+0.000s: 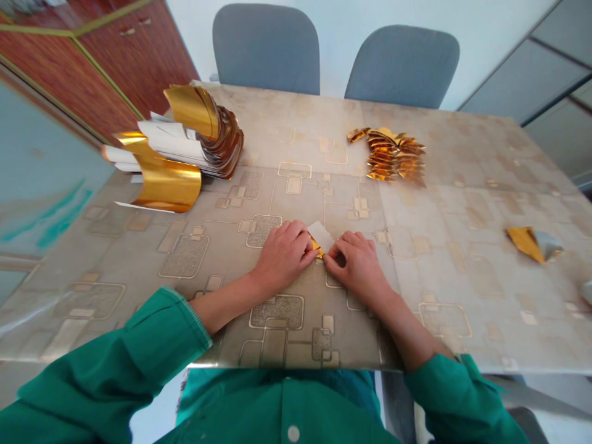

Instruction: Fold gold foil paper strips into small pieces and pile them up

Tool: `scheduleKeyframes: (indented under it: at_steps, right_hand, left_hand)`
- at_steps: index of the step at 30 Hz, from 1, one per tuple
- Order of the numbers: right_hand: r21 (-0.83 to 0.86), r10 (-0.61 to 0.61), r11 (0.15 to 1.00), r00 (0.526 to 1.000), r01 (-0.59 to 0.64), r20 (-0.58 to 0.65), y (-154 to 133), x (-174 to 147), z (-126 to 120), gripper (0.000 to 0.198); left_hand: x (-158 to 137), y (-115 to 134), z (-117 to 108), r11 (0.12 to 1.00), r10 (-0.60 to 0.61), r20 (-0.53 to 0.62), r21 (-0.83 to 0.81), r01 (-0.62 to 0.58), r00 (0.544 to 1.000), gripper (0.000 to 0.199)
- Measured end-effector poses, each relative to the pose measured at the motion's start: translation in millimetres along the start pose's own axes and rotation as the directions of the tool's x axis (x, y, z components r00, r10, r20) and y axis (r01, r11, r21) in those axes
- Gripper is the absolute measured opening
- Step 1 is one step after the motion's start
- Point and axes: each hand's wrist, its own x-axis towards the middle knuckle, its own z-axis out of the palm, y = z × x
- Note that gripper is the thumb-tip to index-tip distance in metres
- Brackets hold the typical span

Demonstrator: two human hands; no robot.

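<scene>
Two bare hands meet over one small folded piece of gold-and-white paper (320,234), which lies on the bench (462,240) a little in from its near edge, straight ahead of the person's green-clad torso (254,407). The left hand (287,254) has thumb and fingers closed on the piece's left side; the right hand (356,262) curls into a ring, thumb and forefinger pinched at the lower right corner. A broad stretch of bench separates both hands from the tall stack of curved gold-and-white sheets (229,139) at the far left edge, and another separates them from the cluster of folded shiny gold pieces (383,160) towards the far side. Well off to the right sits a pointed gold-and-silver folded piece (526,242). The bench wears a glossy beige cover printed with rounded rectangles and speckled patches. The foil is mirror-bright; beside the stack one loose gold sheet (170,185) bows into a trough, while the clustered pieces show narrow, ridged, pleat-like rows. Two grey, rounded chair backs (266,49) stand along the far edge.
</scene>
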Motion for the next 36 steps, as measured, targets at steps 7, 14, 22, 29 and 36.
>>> scheduleKeyframes:
  at_steps: [7, 14, 22, 29, 36]
  right_hand:
    - [-0.004, 0.041, 0.999, 0.998, -0.041, 0.042, 2, 1, -1, 0.019]
    - [0.094, 0.064, 0.993, 0.995, -0.072, 0.078, 9, 2, -1, 0.018]
    - [0.134, 0.046, 0.989, 0.995, -0.058, 0.089, 7, 3, -4, 0.008]
    - [0.068, -0.018, 0.998, 0.992, 0.01, 0.121, 4, 2, -3, 0.008]
    - [0.148, 0.011, 0.988, 0.99, -0.032, 0.14, 8, 6, -5, 0.007]
  left_hand:
    - [1, 0, -1, 0.999, -0.029, 0.004, -0.018, 0.029, 1.0, 0.018]
    - [1, -8, -1, 0.982, -0.061, 0.062, -0.174, 0.071, 0.996, 0.018]
    - [1, -12, 0, 0.978, -0.005, 0.036, -0.207, 0.013, 0.999, 0.013]
    - [-2, -12, 3, 0.975, 0.116, -0.04, -0.186, -0.121, 0.992, 0.009]
    - [0, -17, 1, 0.971, 0.1, -0.031, -0.213, -0.105, 0.994, 0.009]
